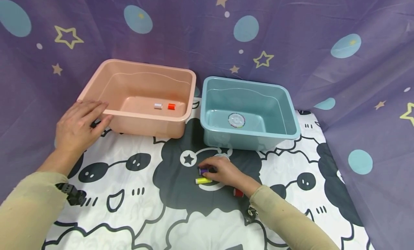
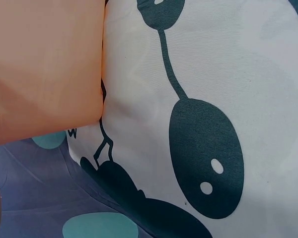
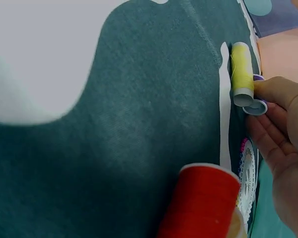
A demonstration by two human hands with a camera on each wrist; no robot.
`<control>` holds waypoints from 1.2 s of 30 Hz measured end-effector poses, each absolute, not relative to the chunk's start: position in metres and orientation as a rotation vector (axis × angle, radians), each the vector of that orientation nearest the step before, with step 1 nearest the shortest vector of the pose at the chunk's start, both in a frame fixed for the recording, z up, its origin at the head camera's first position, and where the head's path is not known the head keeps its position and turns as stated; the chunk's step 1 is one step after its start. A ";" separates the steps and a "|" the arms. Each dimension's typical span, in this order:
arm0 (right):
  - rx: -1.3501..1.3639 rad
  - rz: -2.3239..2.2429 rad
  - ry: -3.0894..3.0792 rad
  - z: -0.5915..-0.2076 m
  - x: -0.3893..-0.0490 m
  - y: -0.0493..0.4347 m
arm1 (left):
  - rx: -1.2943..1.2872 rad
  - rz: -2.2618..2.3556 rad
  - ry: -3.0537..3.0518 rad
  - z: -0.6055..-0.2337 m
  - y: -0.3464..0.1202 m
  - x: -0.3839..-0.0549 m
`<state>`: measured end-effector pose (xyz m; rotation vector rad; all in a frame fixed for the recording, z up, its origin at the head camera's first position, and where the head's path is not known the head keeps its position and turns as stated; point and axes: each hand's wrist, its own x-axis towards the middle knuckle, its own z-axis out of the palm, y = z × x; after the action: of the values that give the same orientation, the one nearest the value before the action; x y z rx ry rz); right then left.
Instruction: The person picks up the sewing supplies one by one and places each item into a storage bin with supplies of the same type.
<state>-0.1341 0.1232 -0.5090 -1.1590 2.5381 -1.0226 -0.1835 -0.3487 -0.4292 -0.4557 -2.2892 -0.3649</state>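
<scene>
My right hand (image 1: 223,171) pinches a purple thread spool (image 1: 203,171) between thumb and fingers, low over the dark patch of the cloth. Right beside it lies a yellow thread spool (image 3: 242,72). A red thread spool (image 3: 201,203) is near the right wrist, with part of a tan round thing behind it. A pin wheel (image 3: 247,181) lies on the cloth beyond the hand, partly hidden in the head view. My left hand (image 1: 79,124) rests on the near left corner of the pink bin (image 1: 145,117), fingers loosely bent on its rim.
Inside the pink bin are a white spool (image 1: 158,106) and an orange-red spool (image 1: 171,107). The blue bin (image 1: 249,133), to its right, holds another pin wheel (image 1: 236,120). Purple curtain (image 1: 194,34) hangs behind both bins. A patterned cloth (image 1: 136,207) covers the table.
</scene>
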 end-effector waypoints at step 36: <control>-1.143 -1.270 2.396 -0.410 -0.156 0.082 | -0.483 -0.396 -2.253 -0.427 -0.348 -0.183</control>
<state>-0.1559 0.0817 -0.4103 -1.1434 2.3956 -1.2699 -0.1826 -0.3480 -0.4273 -0.4827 -2.2533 -0.3959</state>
